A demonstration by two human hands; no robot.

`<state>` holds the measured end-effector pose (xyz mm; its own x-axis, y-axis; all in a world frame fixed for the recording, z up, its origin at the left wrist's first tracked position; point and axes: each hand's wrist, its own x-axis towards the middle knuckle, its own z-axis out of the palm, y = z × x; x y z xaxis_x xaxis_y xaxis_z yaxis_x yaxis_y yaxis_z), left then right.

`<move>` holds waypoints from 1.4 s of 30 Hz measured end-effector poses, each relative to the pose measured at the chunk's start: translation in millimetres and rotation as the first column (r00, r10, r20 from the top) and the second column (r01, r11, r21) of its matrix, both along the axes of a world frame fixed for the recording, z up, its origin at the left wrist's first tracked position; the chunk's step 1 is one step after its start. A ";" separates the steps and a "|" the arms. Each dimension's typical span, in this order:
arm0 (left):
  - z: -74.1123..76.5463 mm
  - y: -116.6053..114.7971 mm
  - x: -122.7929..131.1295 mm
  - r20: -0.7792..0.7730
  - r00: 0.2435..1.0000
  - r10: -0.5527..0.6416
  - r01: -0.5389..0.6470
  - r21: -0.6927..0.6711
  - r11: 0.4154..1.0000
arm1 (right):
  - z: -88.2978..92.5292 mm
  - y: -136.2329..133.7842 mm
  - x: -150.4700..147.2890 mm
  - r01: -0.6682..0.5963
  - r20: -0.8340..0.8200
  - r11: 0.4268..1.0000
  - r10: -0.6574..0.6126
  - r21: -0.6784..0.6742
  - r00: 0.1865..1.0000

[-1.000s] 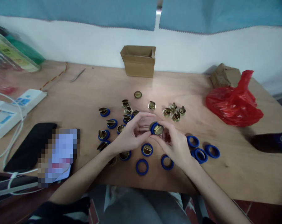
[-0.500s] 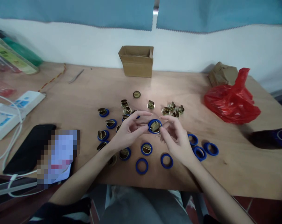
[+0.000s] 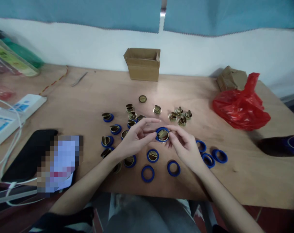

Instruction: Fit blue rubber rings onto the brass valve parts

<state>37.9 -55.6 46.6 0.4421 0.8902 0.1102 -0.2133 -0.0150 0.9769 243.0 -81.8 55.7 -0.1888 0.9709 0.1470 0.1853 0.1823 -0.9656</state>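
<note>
My left hand (image 3: 134, 139) and my right hand (image 3: 184, 145) together pinch a brass fitting with a blue ring around it (image 3: 162, 134), held just above the wooden table (image 3: 88, 94). Below the hands lie loose blue rings (image 3: 148, 173) and a ringed brass fitting (image 3: 152, 155). To the left sit several ringed fittings (image 3: 115, 129). Bare brass fittings (image 3: 180, 116) cluster behind my right hand. More blue rings (image 3: 219, 156) lie to the right.
An open cardboard box (image 3: 142, 63) stands at the back by the wall. A red plastic bag (image 3: 240, 105) lies at the right, a dark round object (image 3: 280, 145) at the far right edge. A black phone (image 3: 28, 155), white power strips (image 3: 18, 110) and cables occupy the left.
The ringed fitting has turned between my fingertips, from tilted edge-on to facing up. Both hands stay at the same spot above the table.
</note>
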 end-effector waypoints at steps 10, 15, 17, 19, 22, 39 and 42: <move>0.9 -1.3 1.8 -0.035 0.998 0.052 -0.051 0.026 0.998 | -4.6 -0.1 -4.5 0.063 0.018 0.998 -0.063 0.019 0.998; 1.3 -0.8 2.5 0.002 1.000 0.023 -0.023 0.030 0.999 | -2.6 1.7 -4.5 0.048 -0.055 0.999 -0.048 0.007 0.997; -0.4 -0.1 1.8 0.010 1.000 -0.003 0.003 0.011 1.000 | -2.6 1.6 -4.8 0.035 -0.081 0.999 -0.036 -0.008 0.996; -2.9 0.8 1.3 0.017 1.000 -0.018 0.018 -0.003 1.000 | -3.3 1.1 -5.3 0.031 -0.101 0.999 -0.035 -0.036 0.994; -5.3 1.9 1.2 0.041 0.999 -0.027 0.028 -0.018 0.999 | -5.0 0.8 -5.9 0.024 -0.121 0.999 -0.030 -0.049 0.992; 1.5 4.4 -1.1 -0.137 0.990 0.006 -0.003 0.022 1.000 | -12.8 -2.4 1.8 -0.031 0.358 0.924 -0.116 0.380 0.927; 6.1 4.3 -2.6 -0.204 0.979 -0.011 0.004 -0.033 0.999 | -13.6 -1.2 1.5 -0.149 0.460 0.853 -0.117 0.501 0.880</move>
<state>35.3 -51.4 52.6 0.4588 0.8885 -0.0116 -0.0095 0.0179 0.9998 244.5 -83.0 42.1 -0.3767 0.7752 0.5071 0.5715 0.6253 -0.5313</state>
